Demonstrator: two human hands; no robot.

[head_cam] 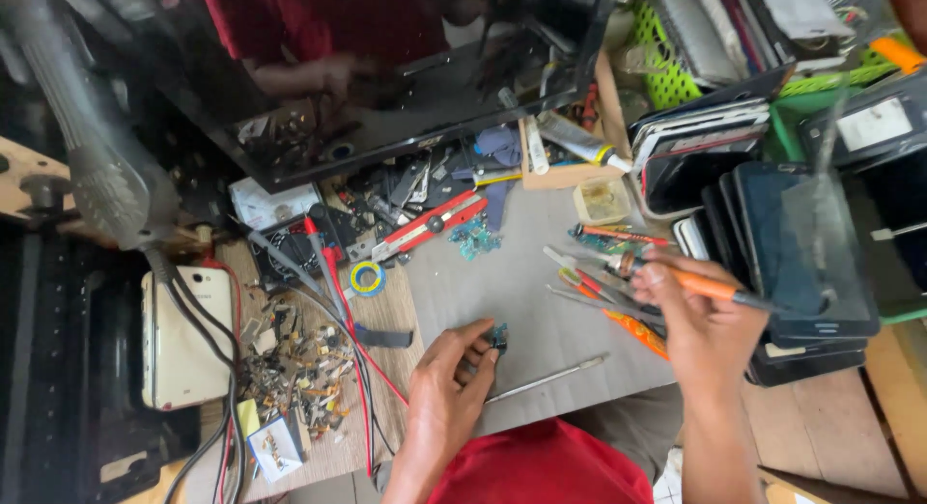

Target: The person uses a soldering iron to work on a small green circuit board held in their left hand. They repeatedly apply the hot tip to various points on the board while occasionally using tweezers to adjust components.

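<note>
My left hand (452,369) lies flat on the grey mat (521,272), its fingers nearly closed and pressing down on a small circuit board (498,336) that peeks out just past my fingertips. I judge I am pinning it that way so it cannot slide on the mat. My right hand (688,311) is curled tight around an orange-handled tool (710,288), held like a pen, with the dark end pointing away to the right over the stacked phones (801,253). I cannot tell what kind of tip it carries.

Just beyond my right knuckles lies a loose bunch of screwdrivers and tweezers (603,272), close enough to grab without shifting the arm. A thin metal rod (546,379) rests on the mat between my two hands. Well past my left fingers sits a red box cutter (430,224) and a small roll of tape (367,278). Off my left wrist there is a heap of tiny scrap parts (294,359), and farther out a white phone (185,335) lying flat.
</note>
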